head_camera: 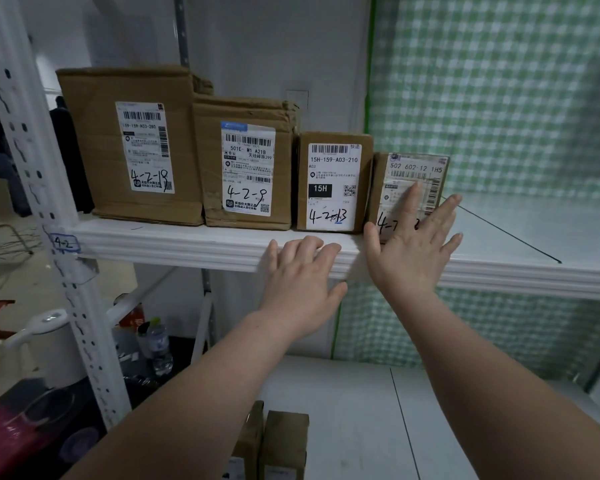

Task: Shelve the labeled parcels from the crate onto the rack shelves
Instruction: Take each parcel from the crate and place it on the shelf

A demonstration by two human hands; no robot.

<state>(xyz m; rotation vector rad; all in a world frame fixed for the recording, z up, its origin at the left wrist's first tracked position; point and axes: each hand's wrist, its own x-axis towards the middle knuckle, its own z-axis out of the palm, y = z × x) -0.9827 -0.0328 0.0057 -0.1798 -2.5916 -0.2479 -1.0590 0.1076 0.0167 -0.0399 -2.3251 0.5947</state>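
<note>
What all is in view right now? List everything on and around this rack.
Upper shelf: one, white, mid-frame.
Lower shelf: one, white, below.
Parcel marked 4-2-18: one, brown, left end of upper shelf.
Parcel marked 4-2-8: one, brown, second from left.
Parcel marked 4-2-13: one, brown, third from left.
Smallest parcel: one, brown, right end of row.
Shelf tag: one, white, blue-edged, on left upright, reads 4-2.
Small boxes: two, brown, front of lower shelf.
Checked cloth: one, green and white, right background.
Left hand: one, open, fingers at upper shelf's front edge.
Right hand: one, open, fingers spread before smallest parcel.
</note>
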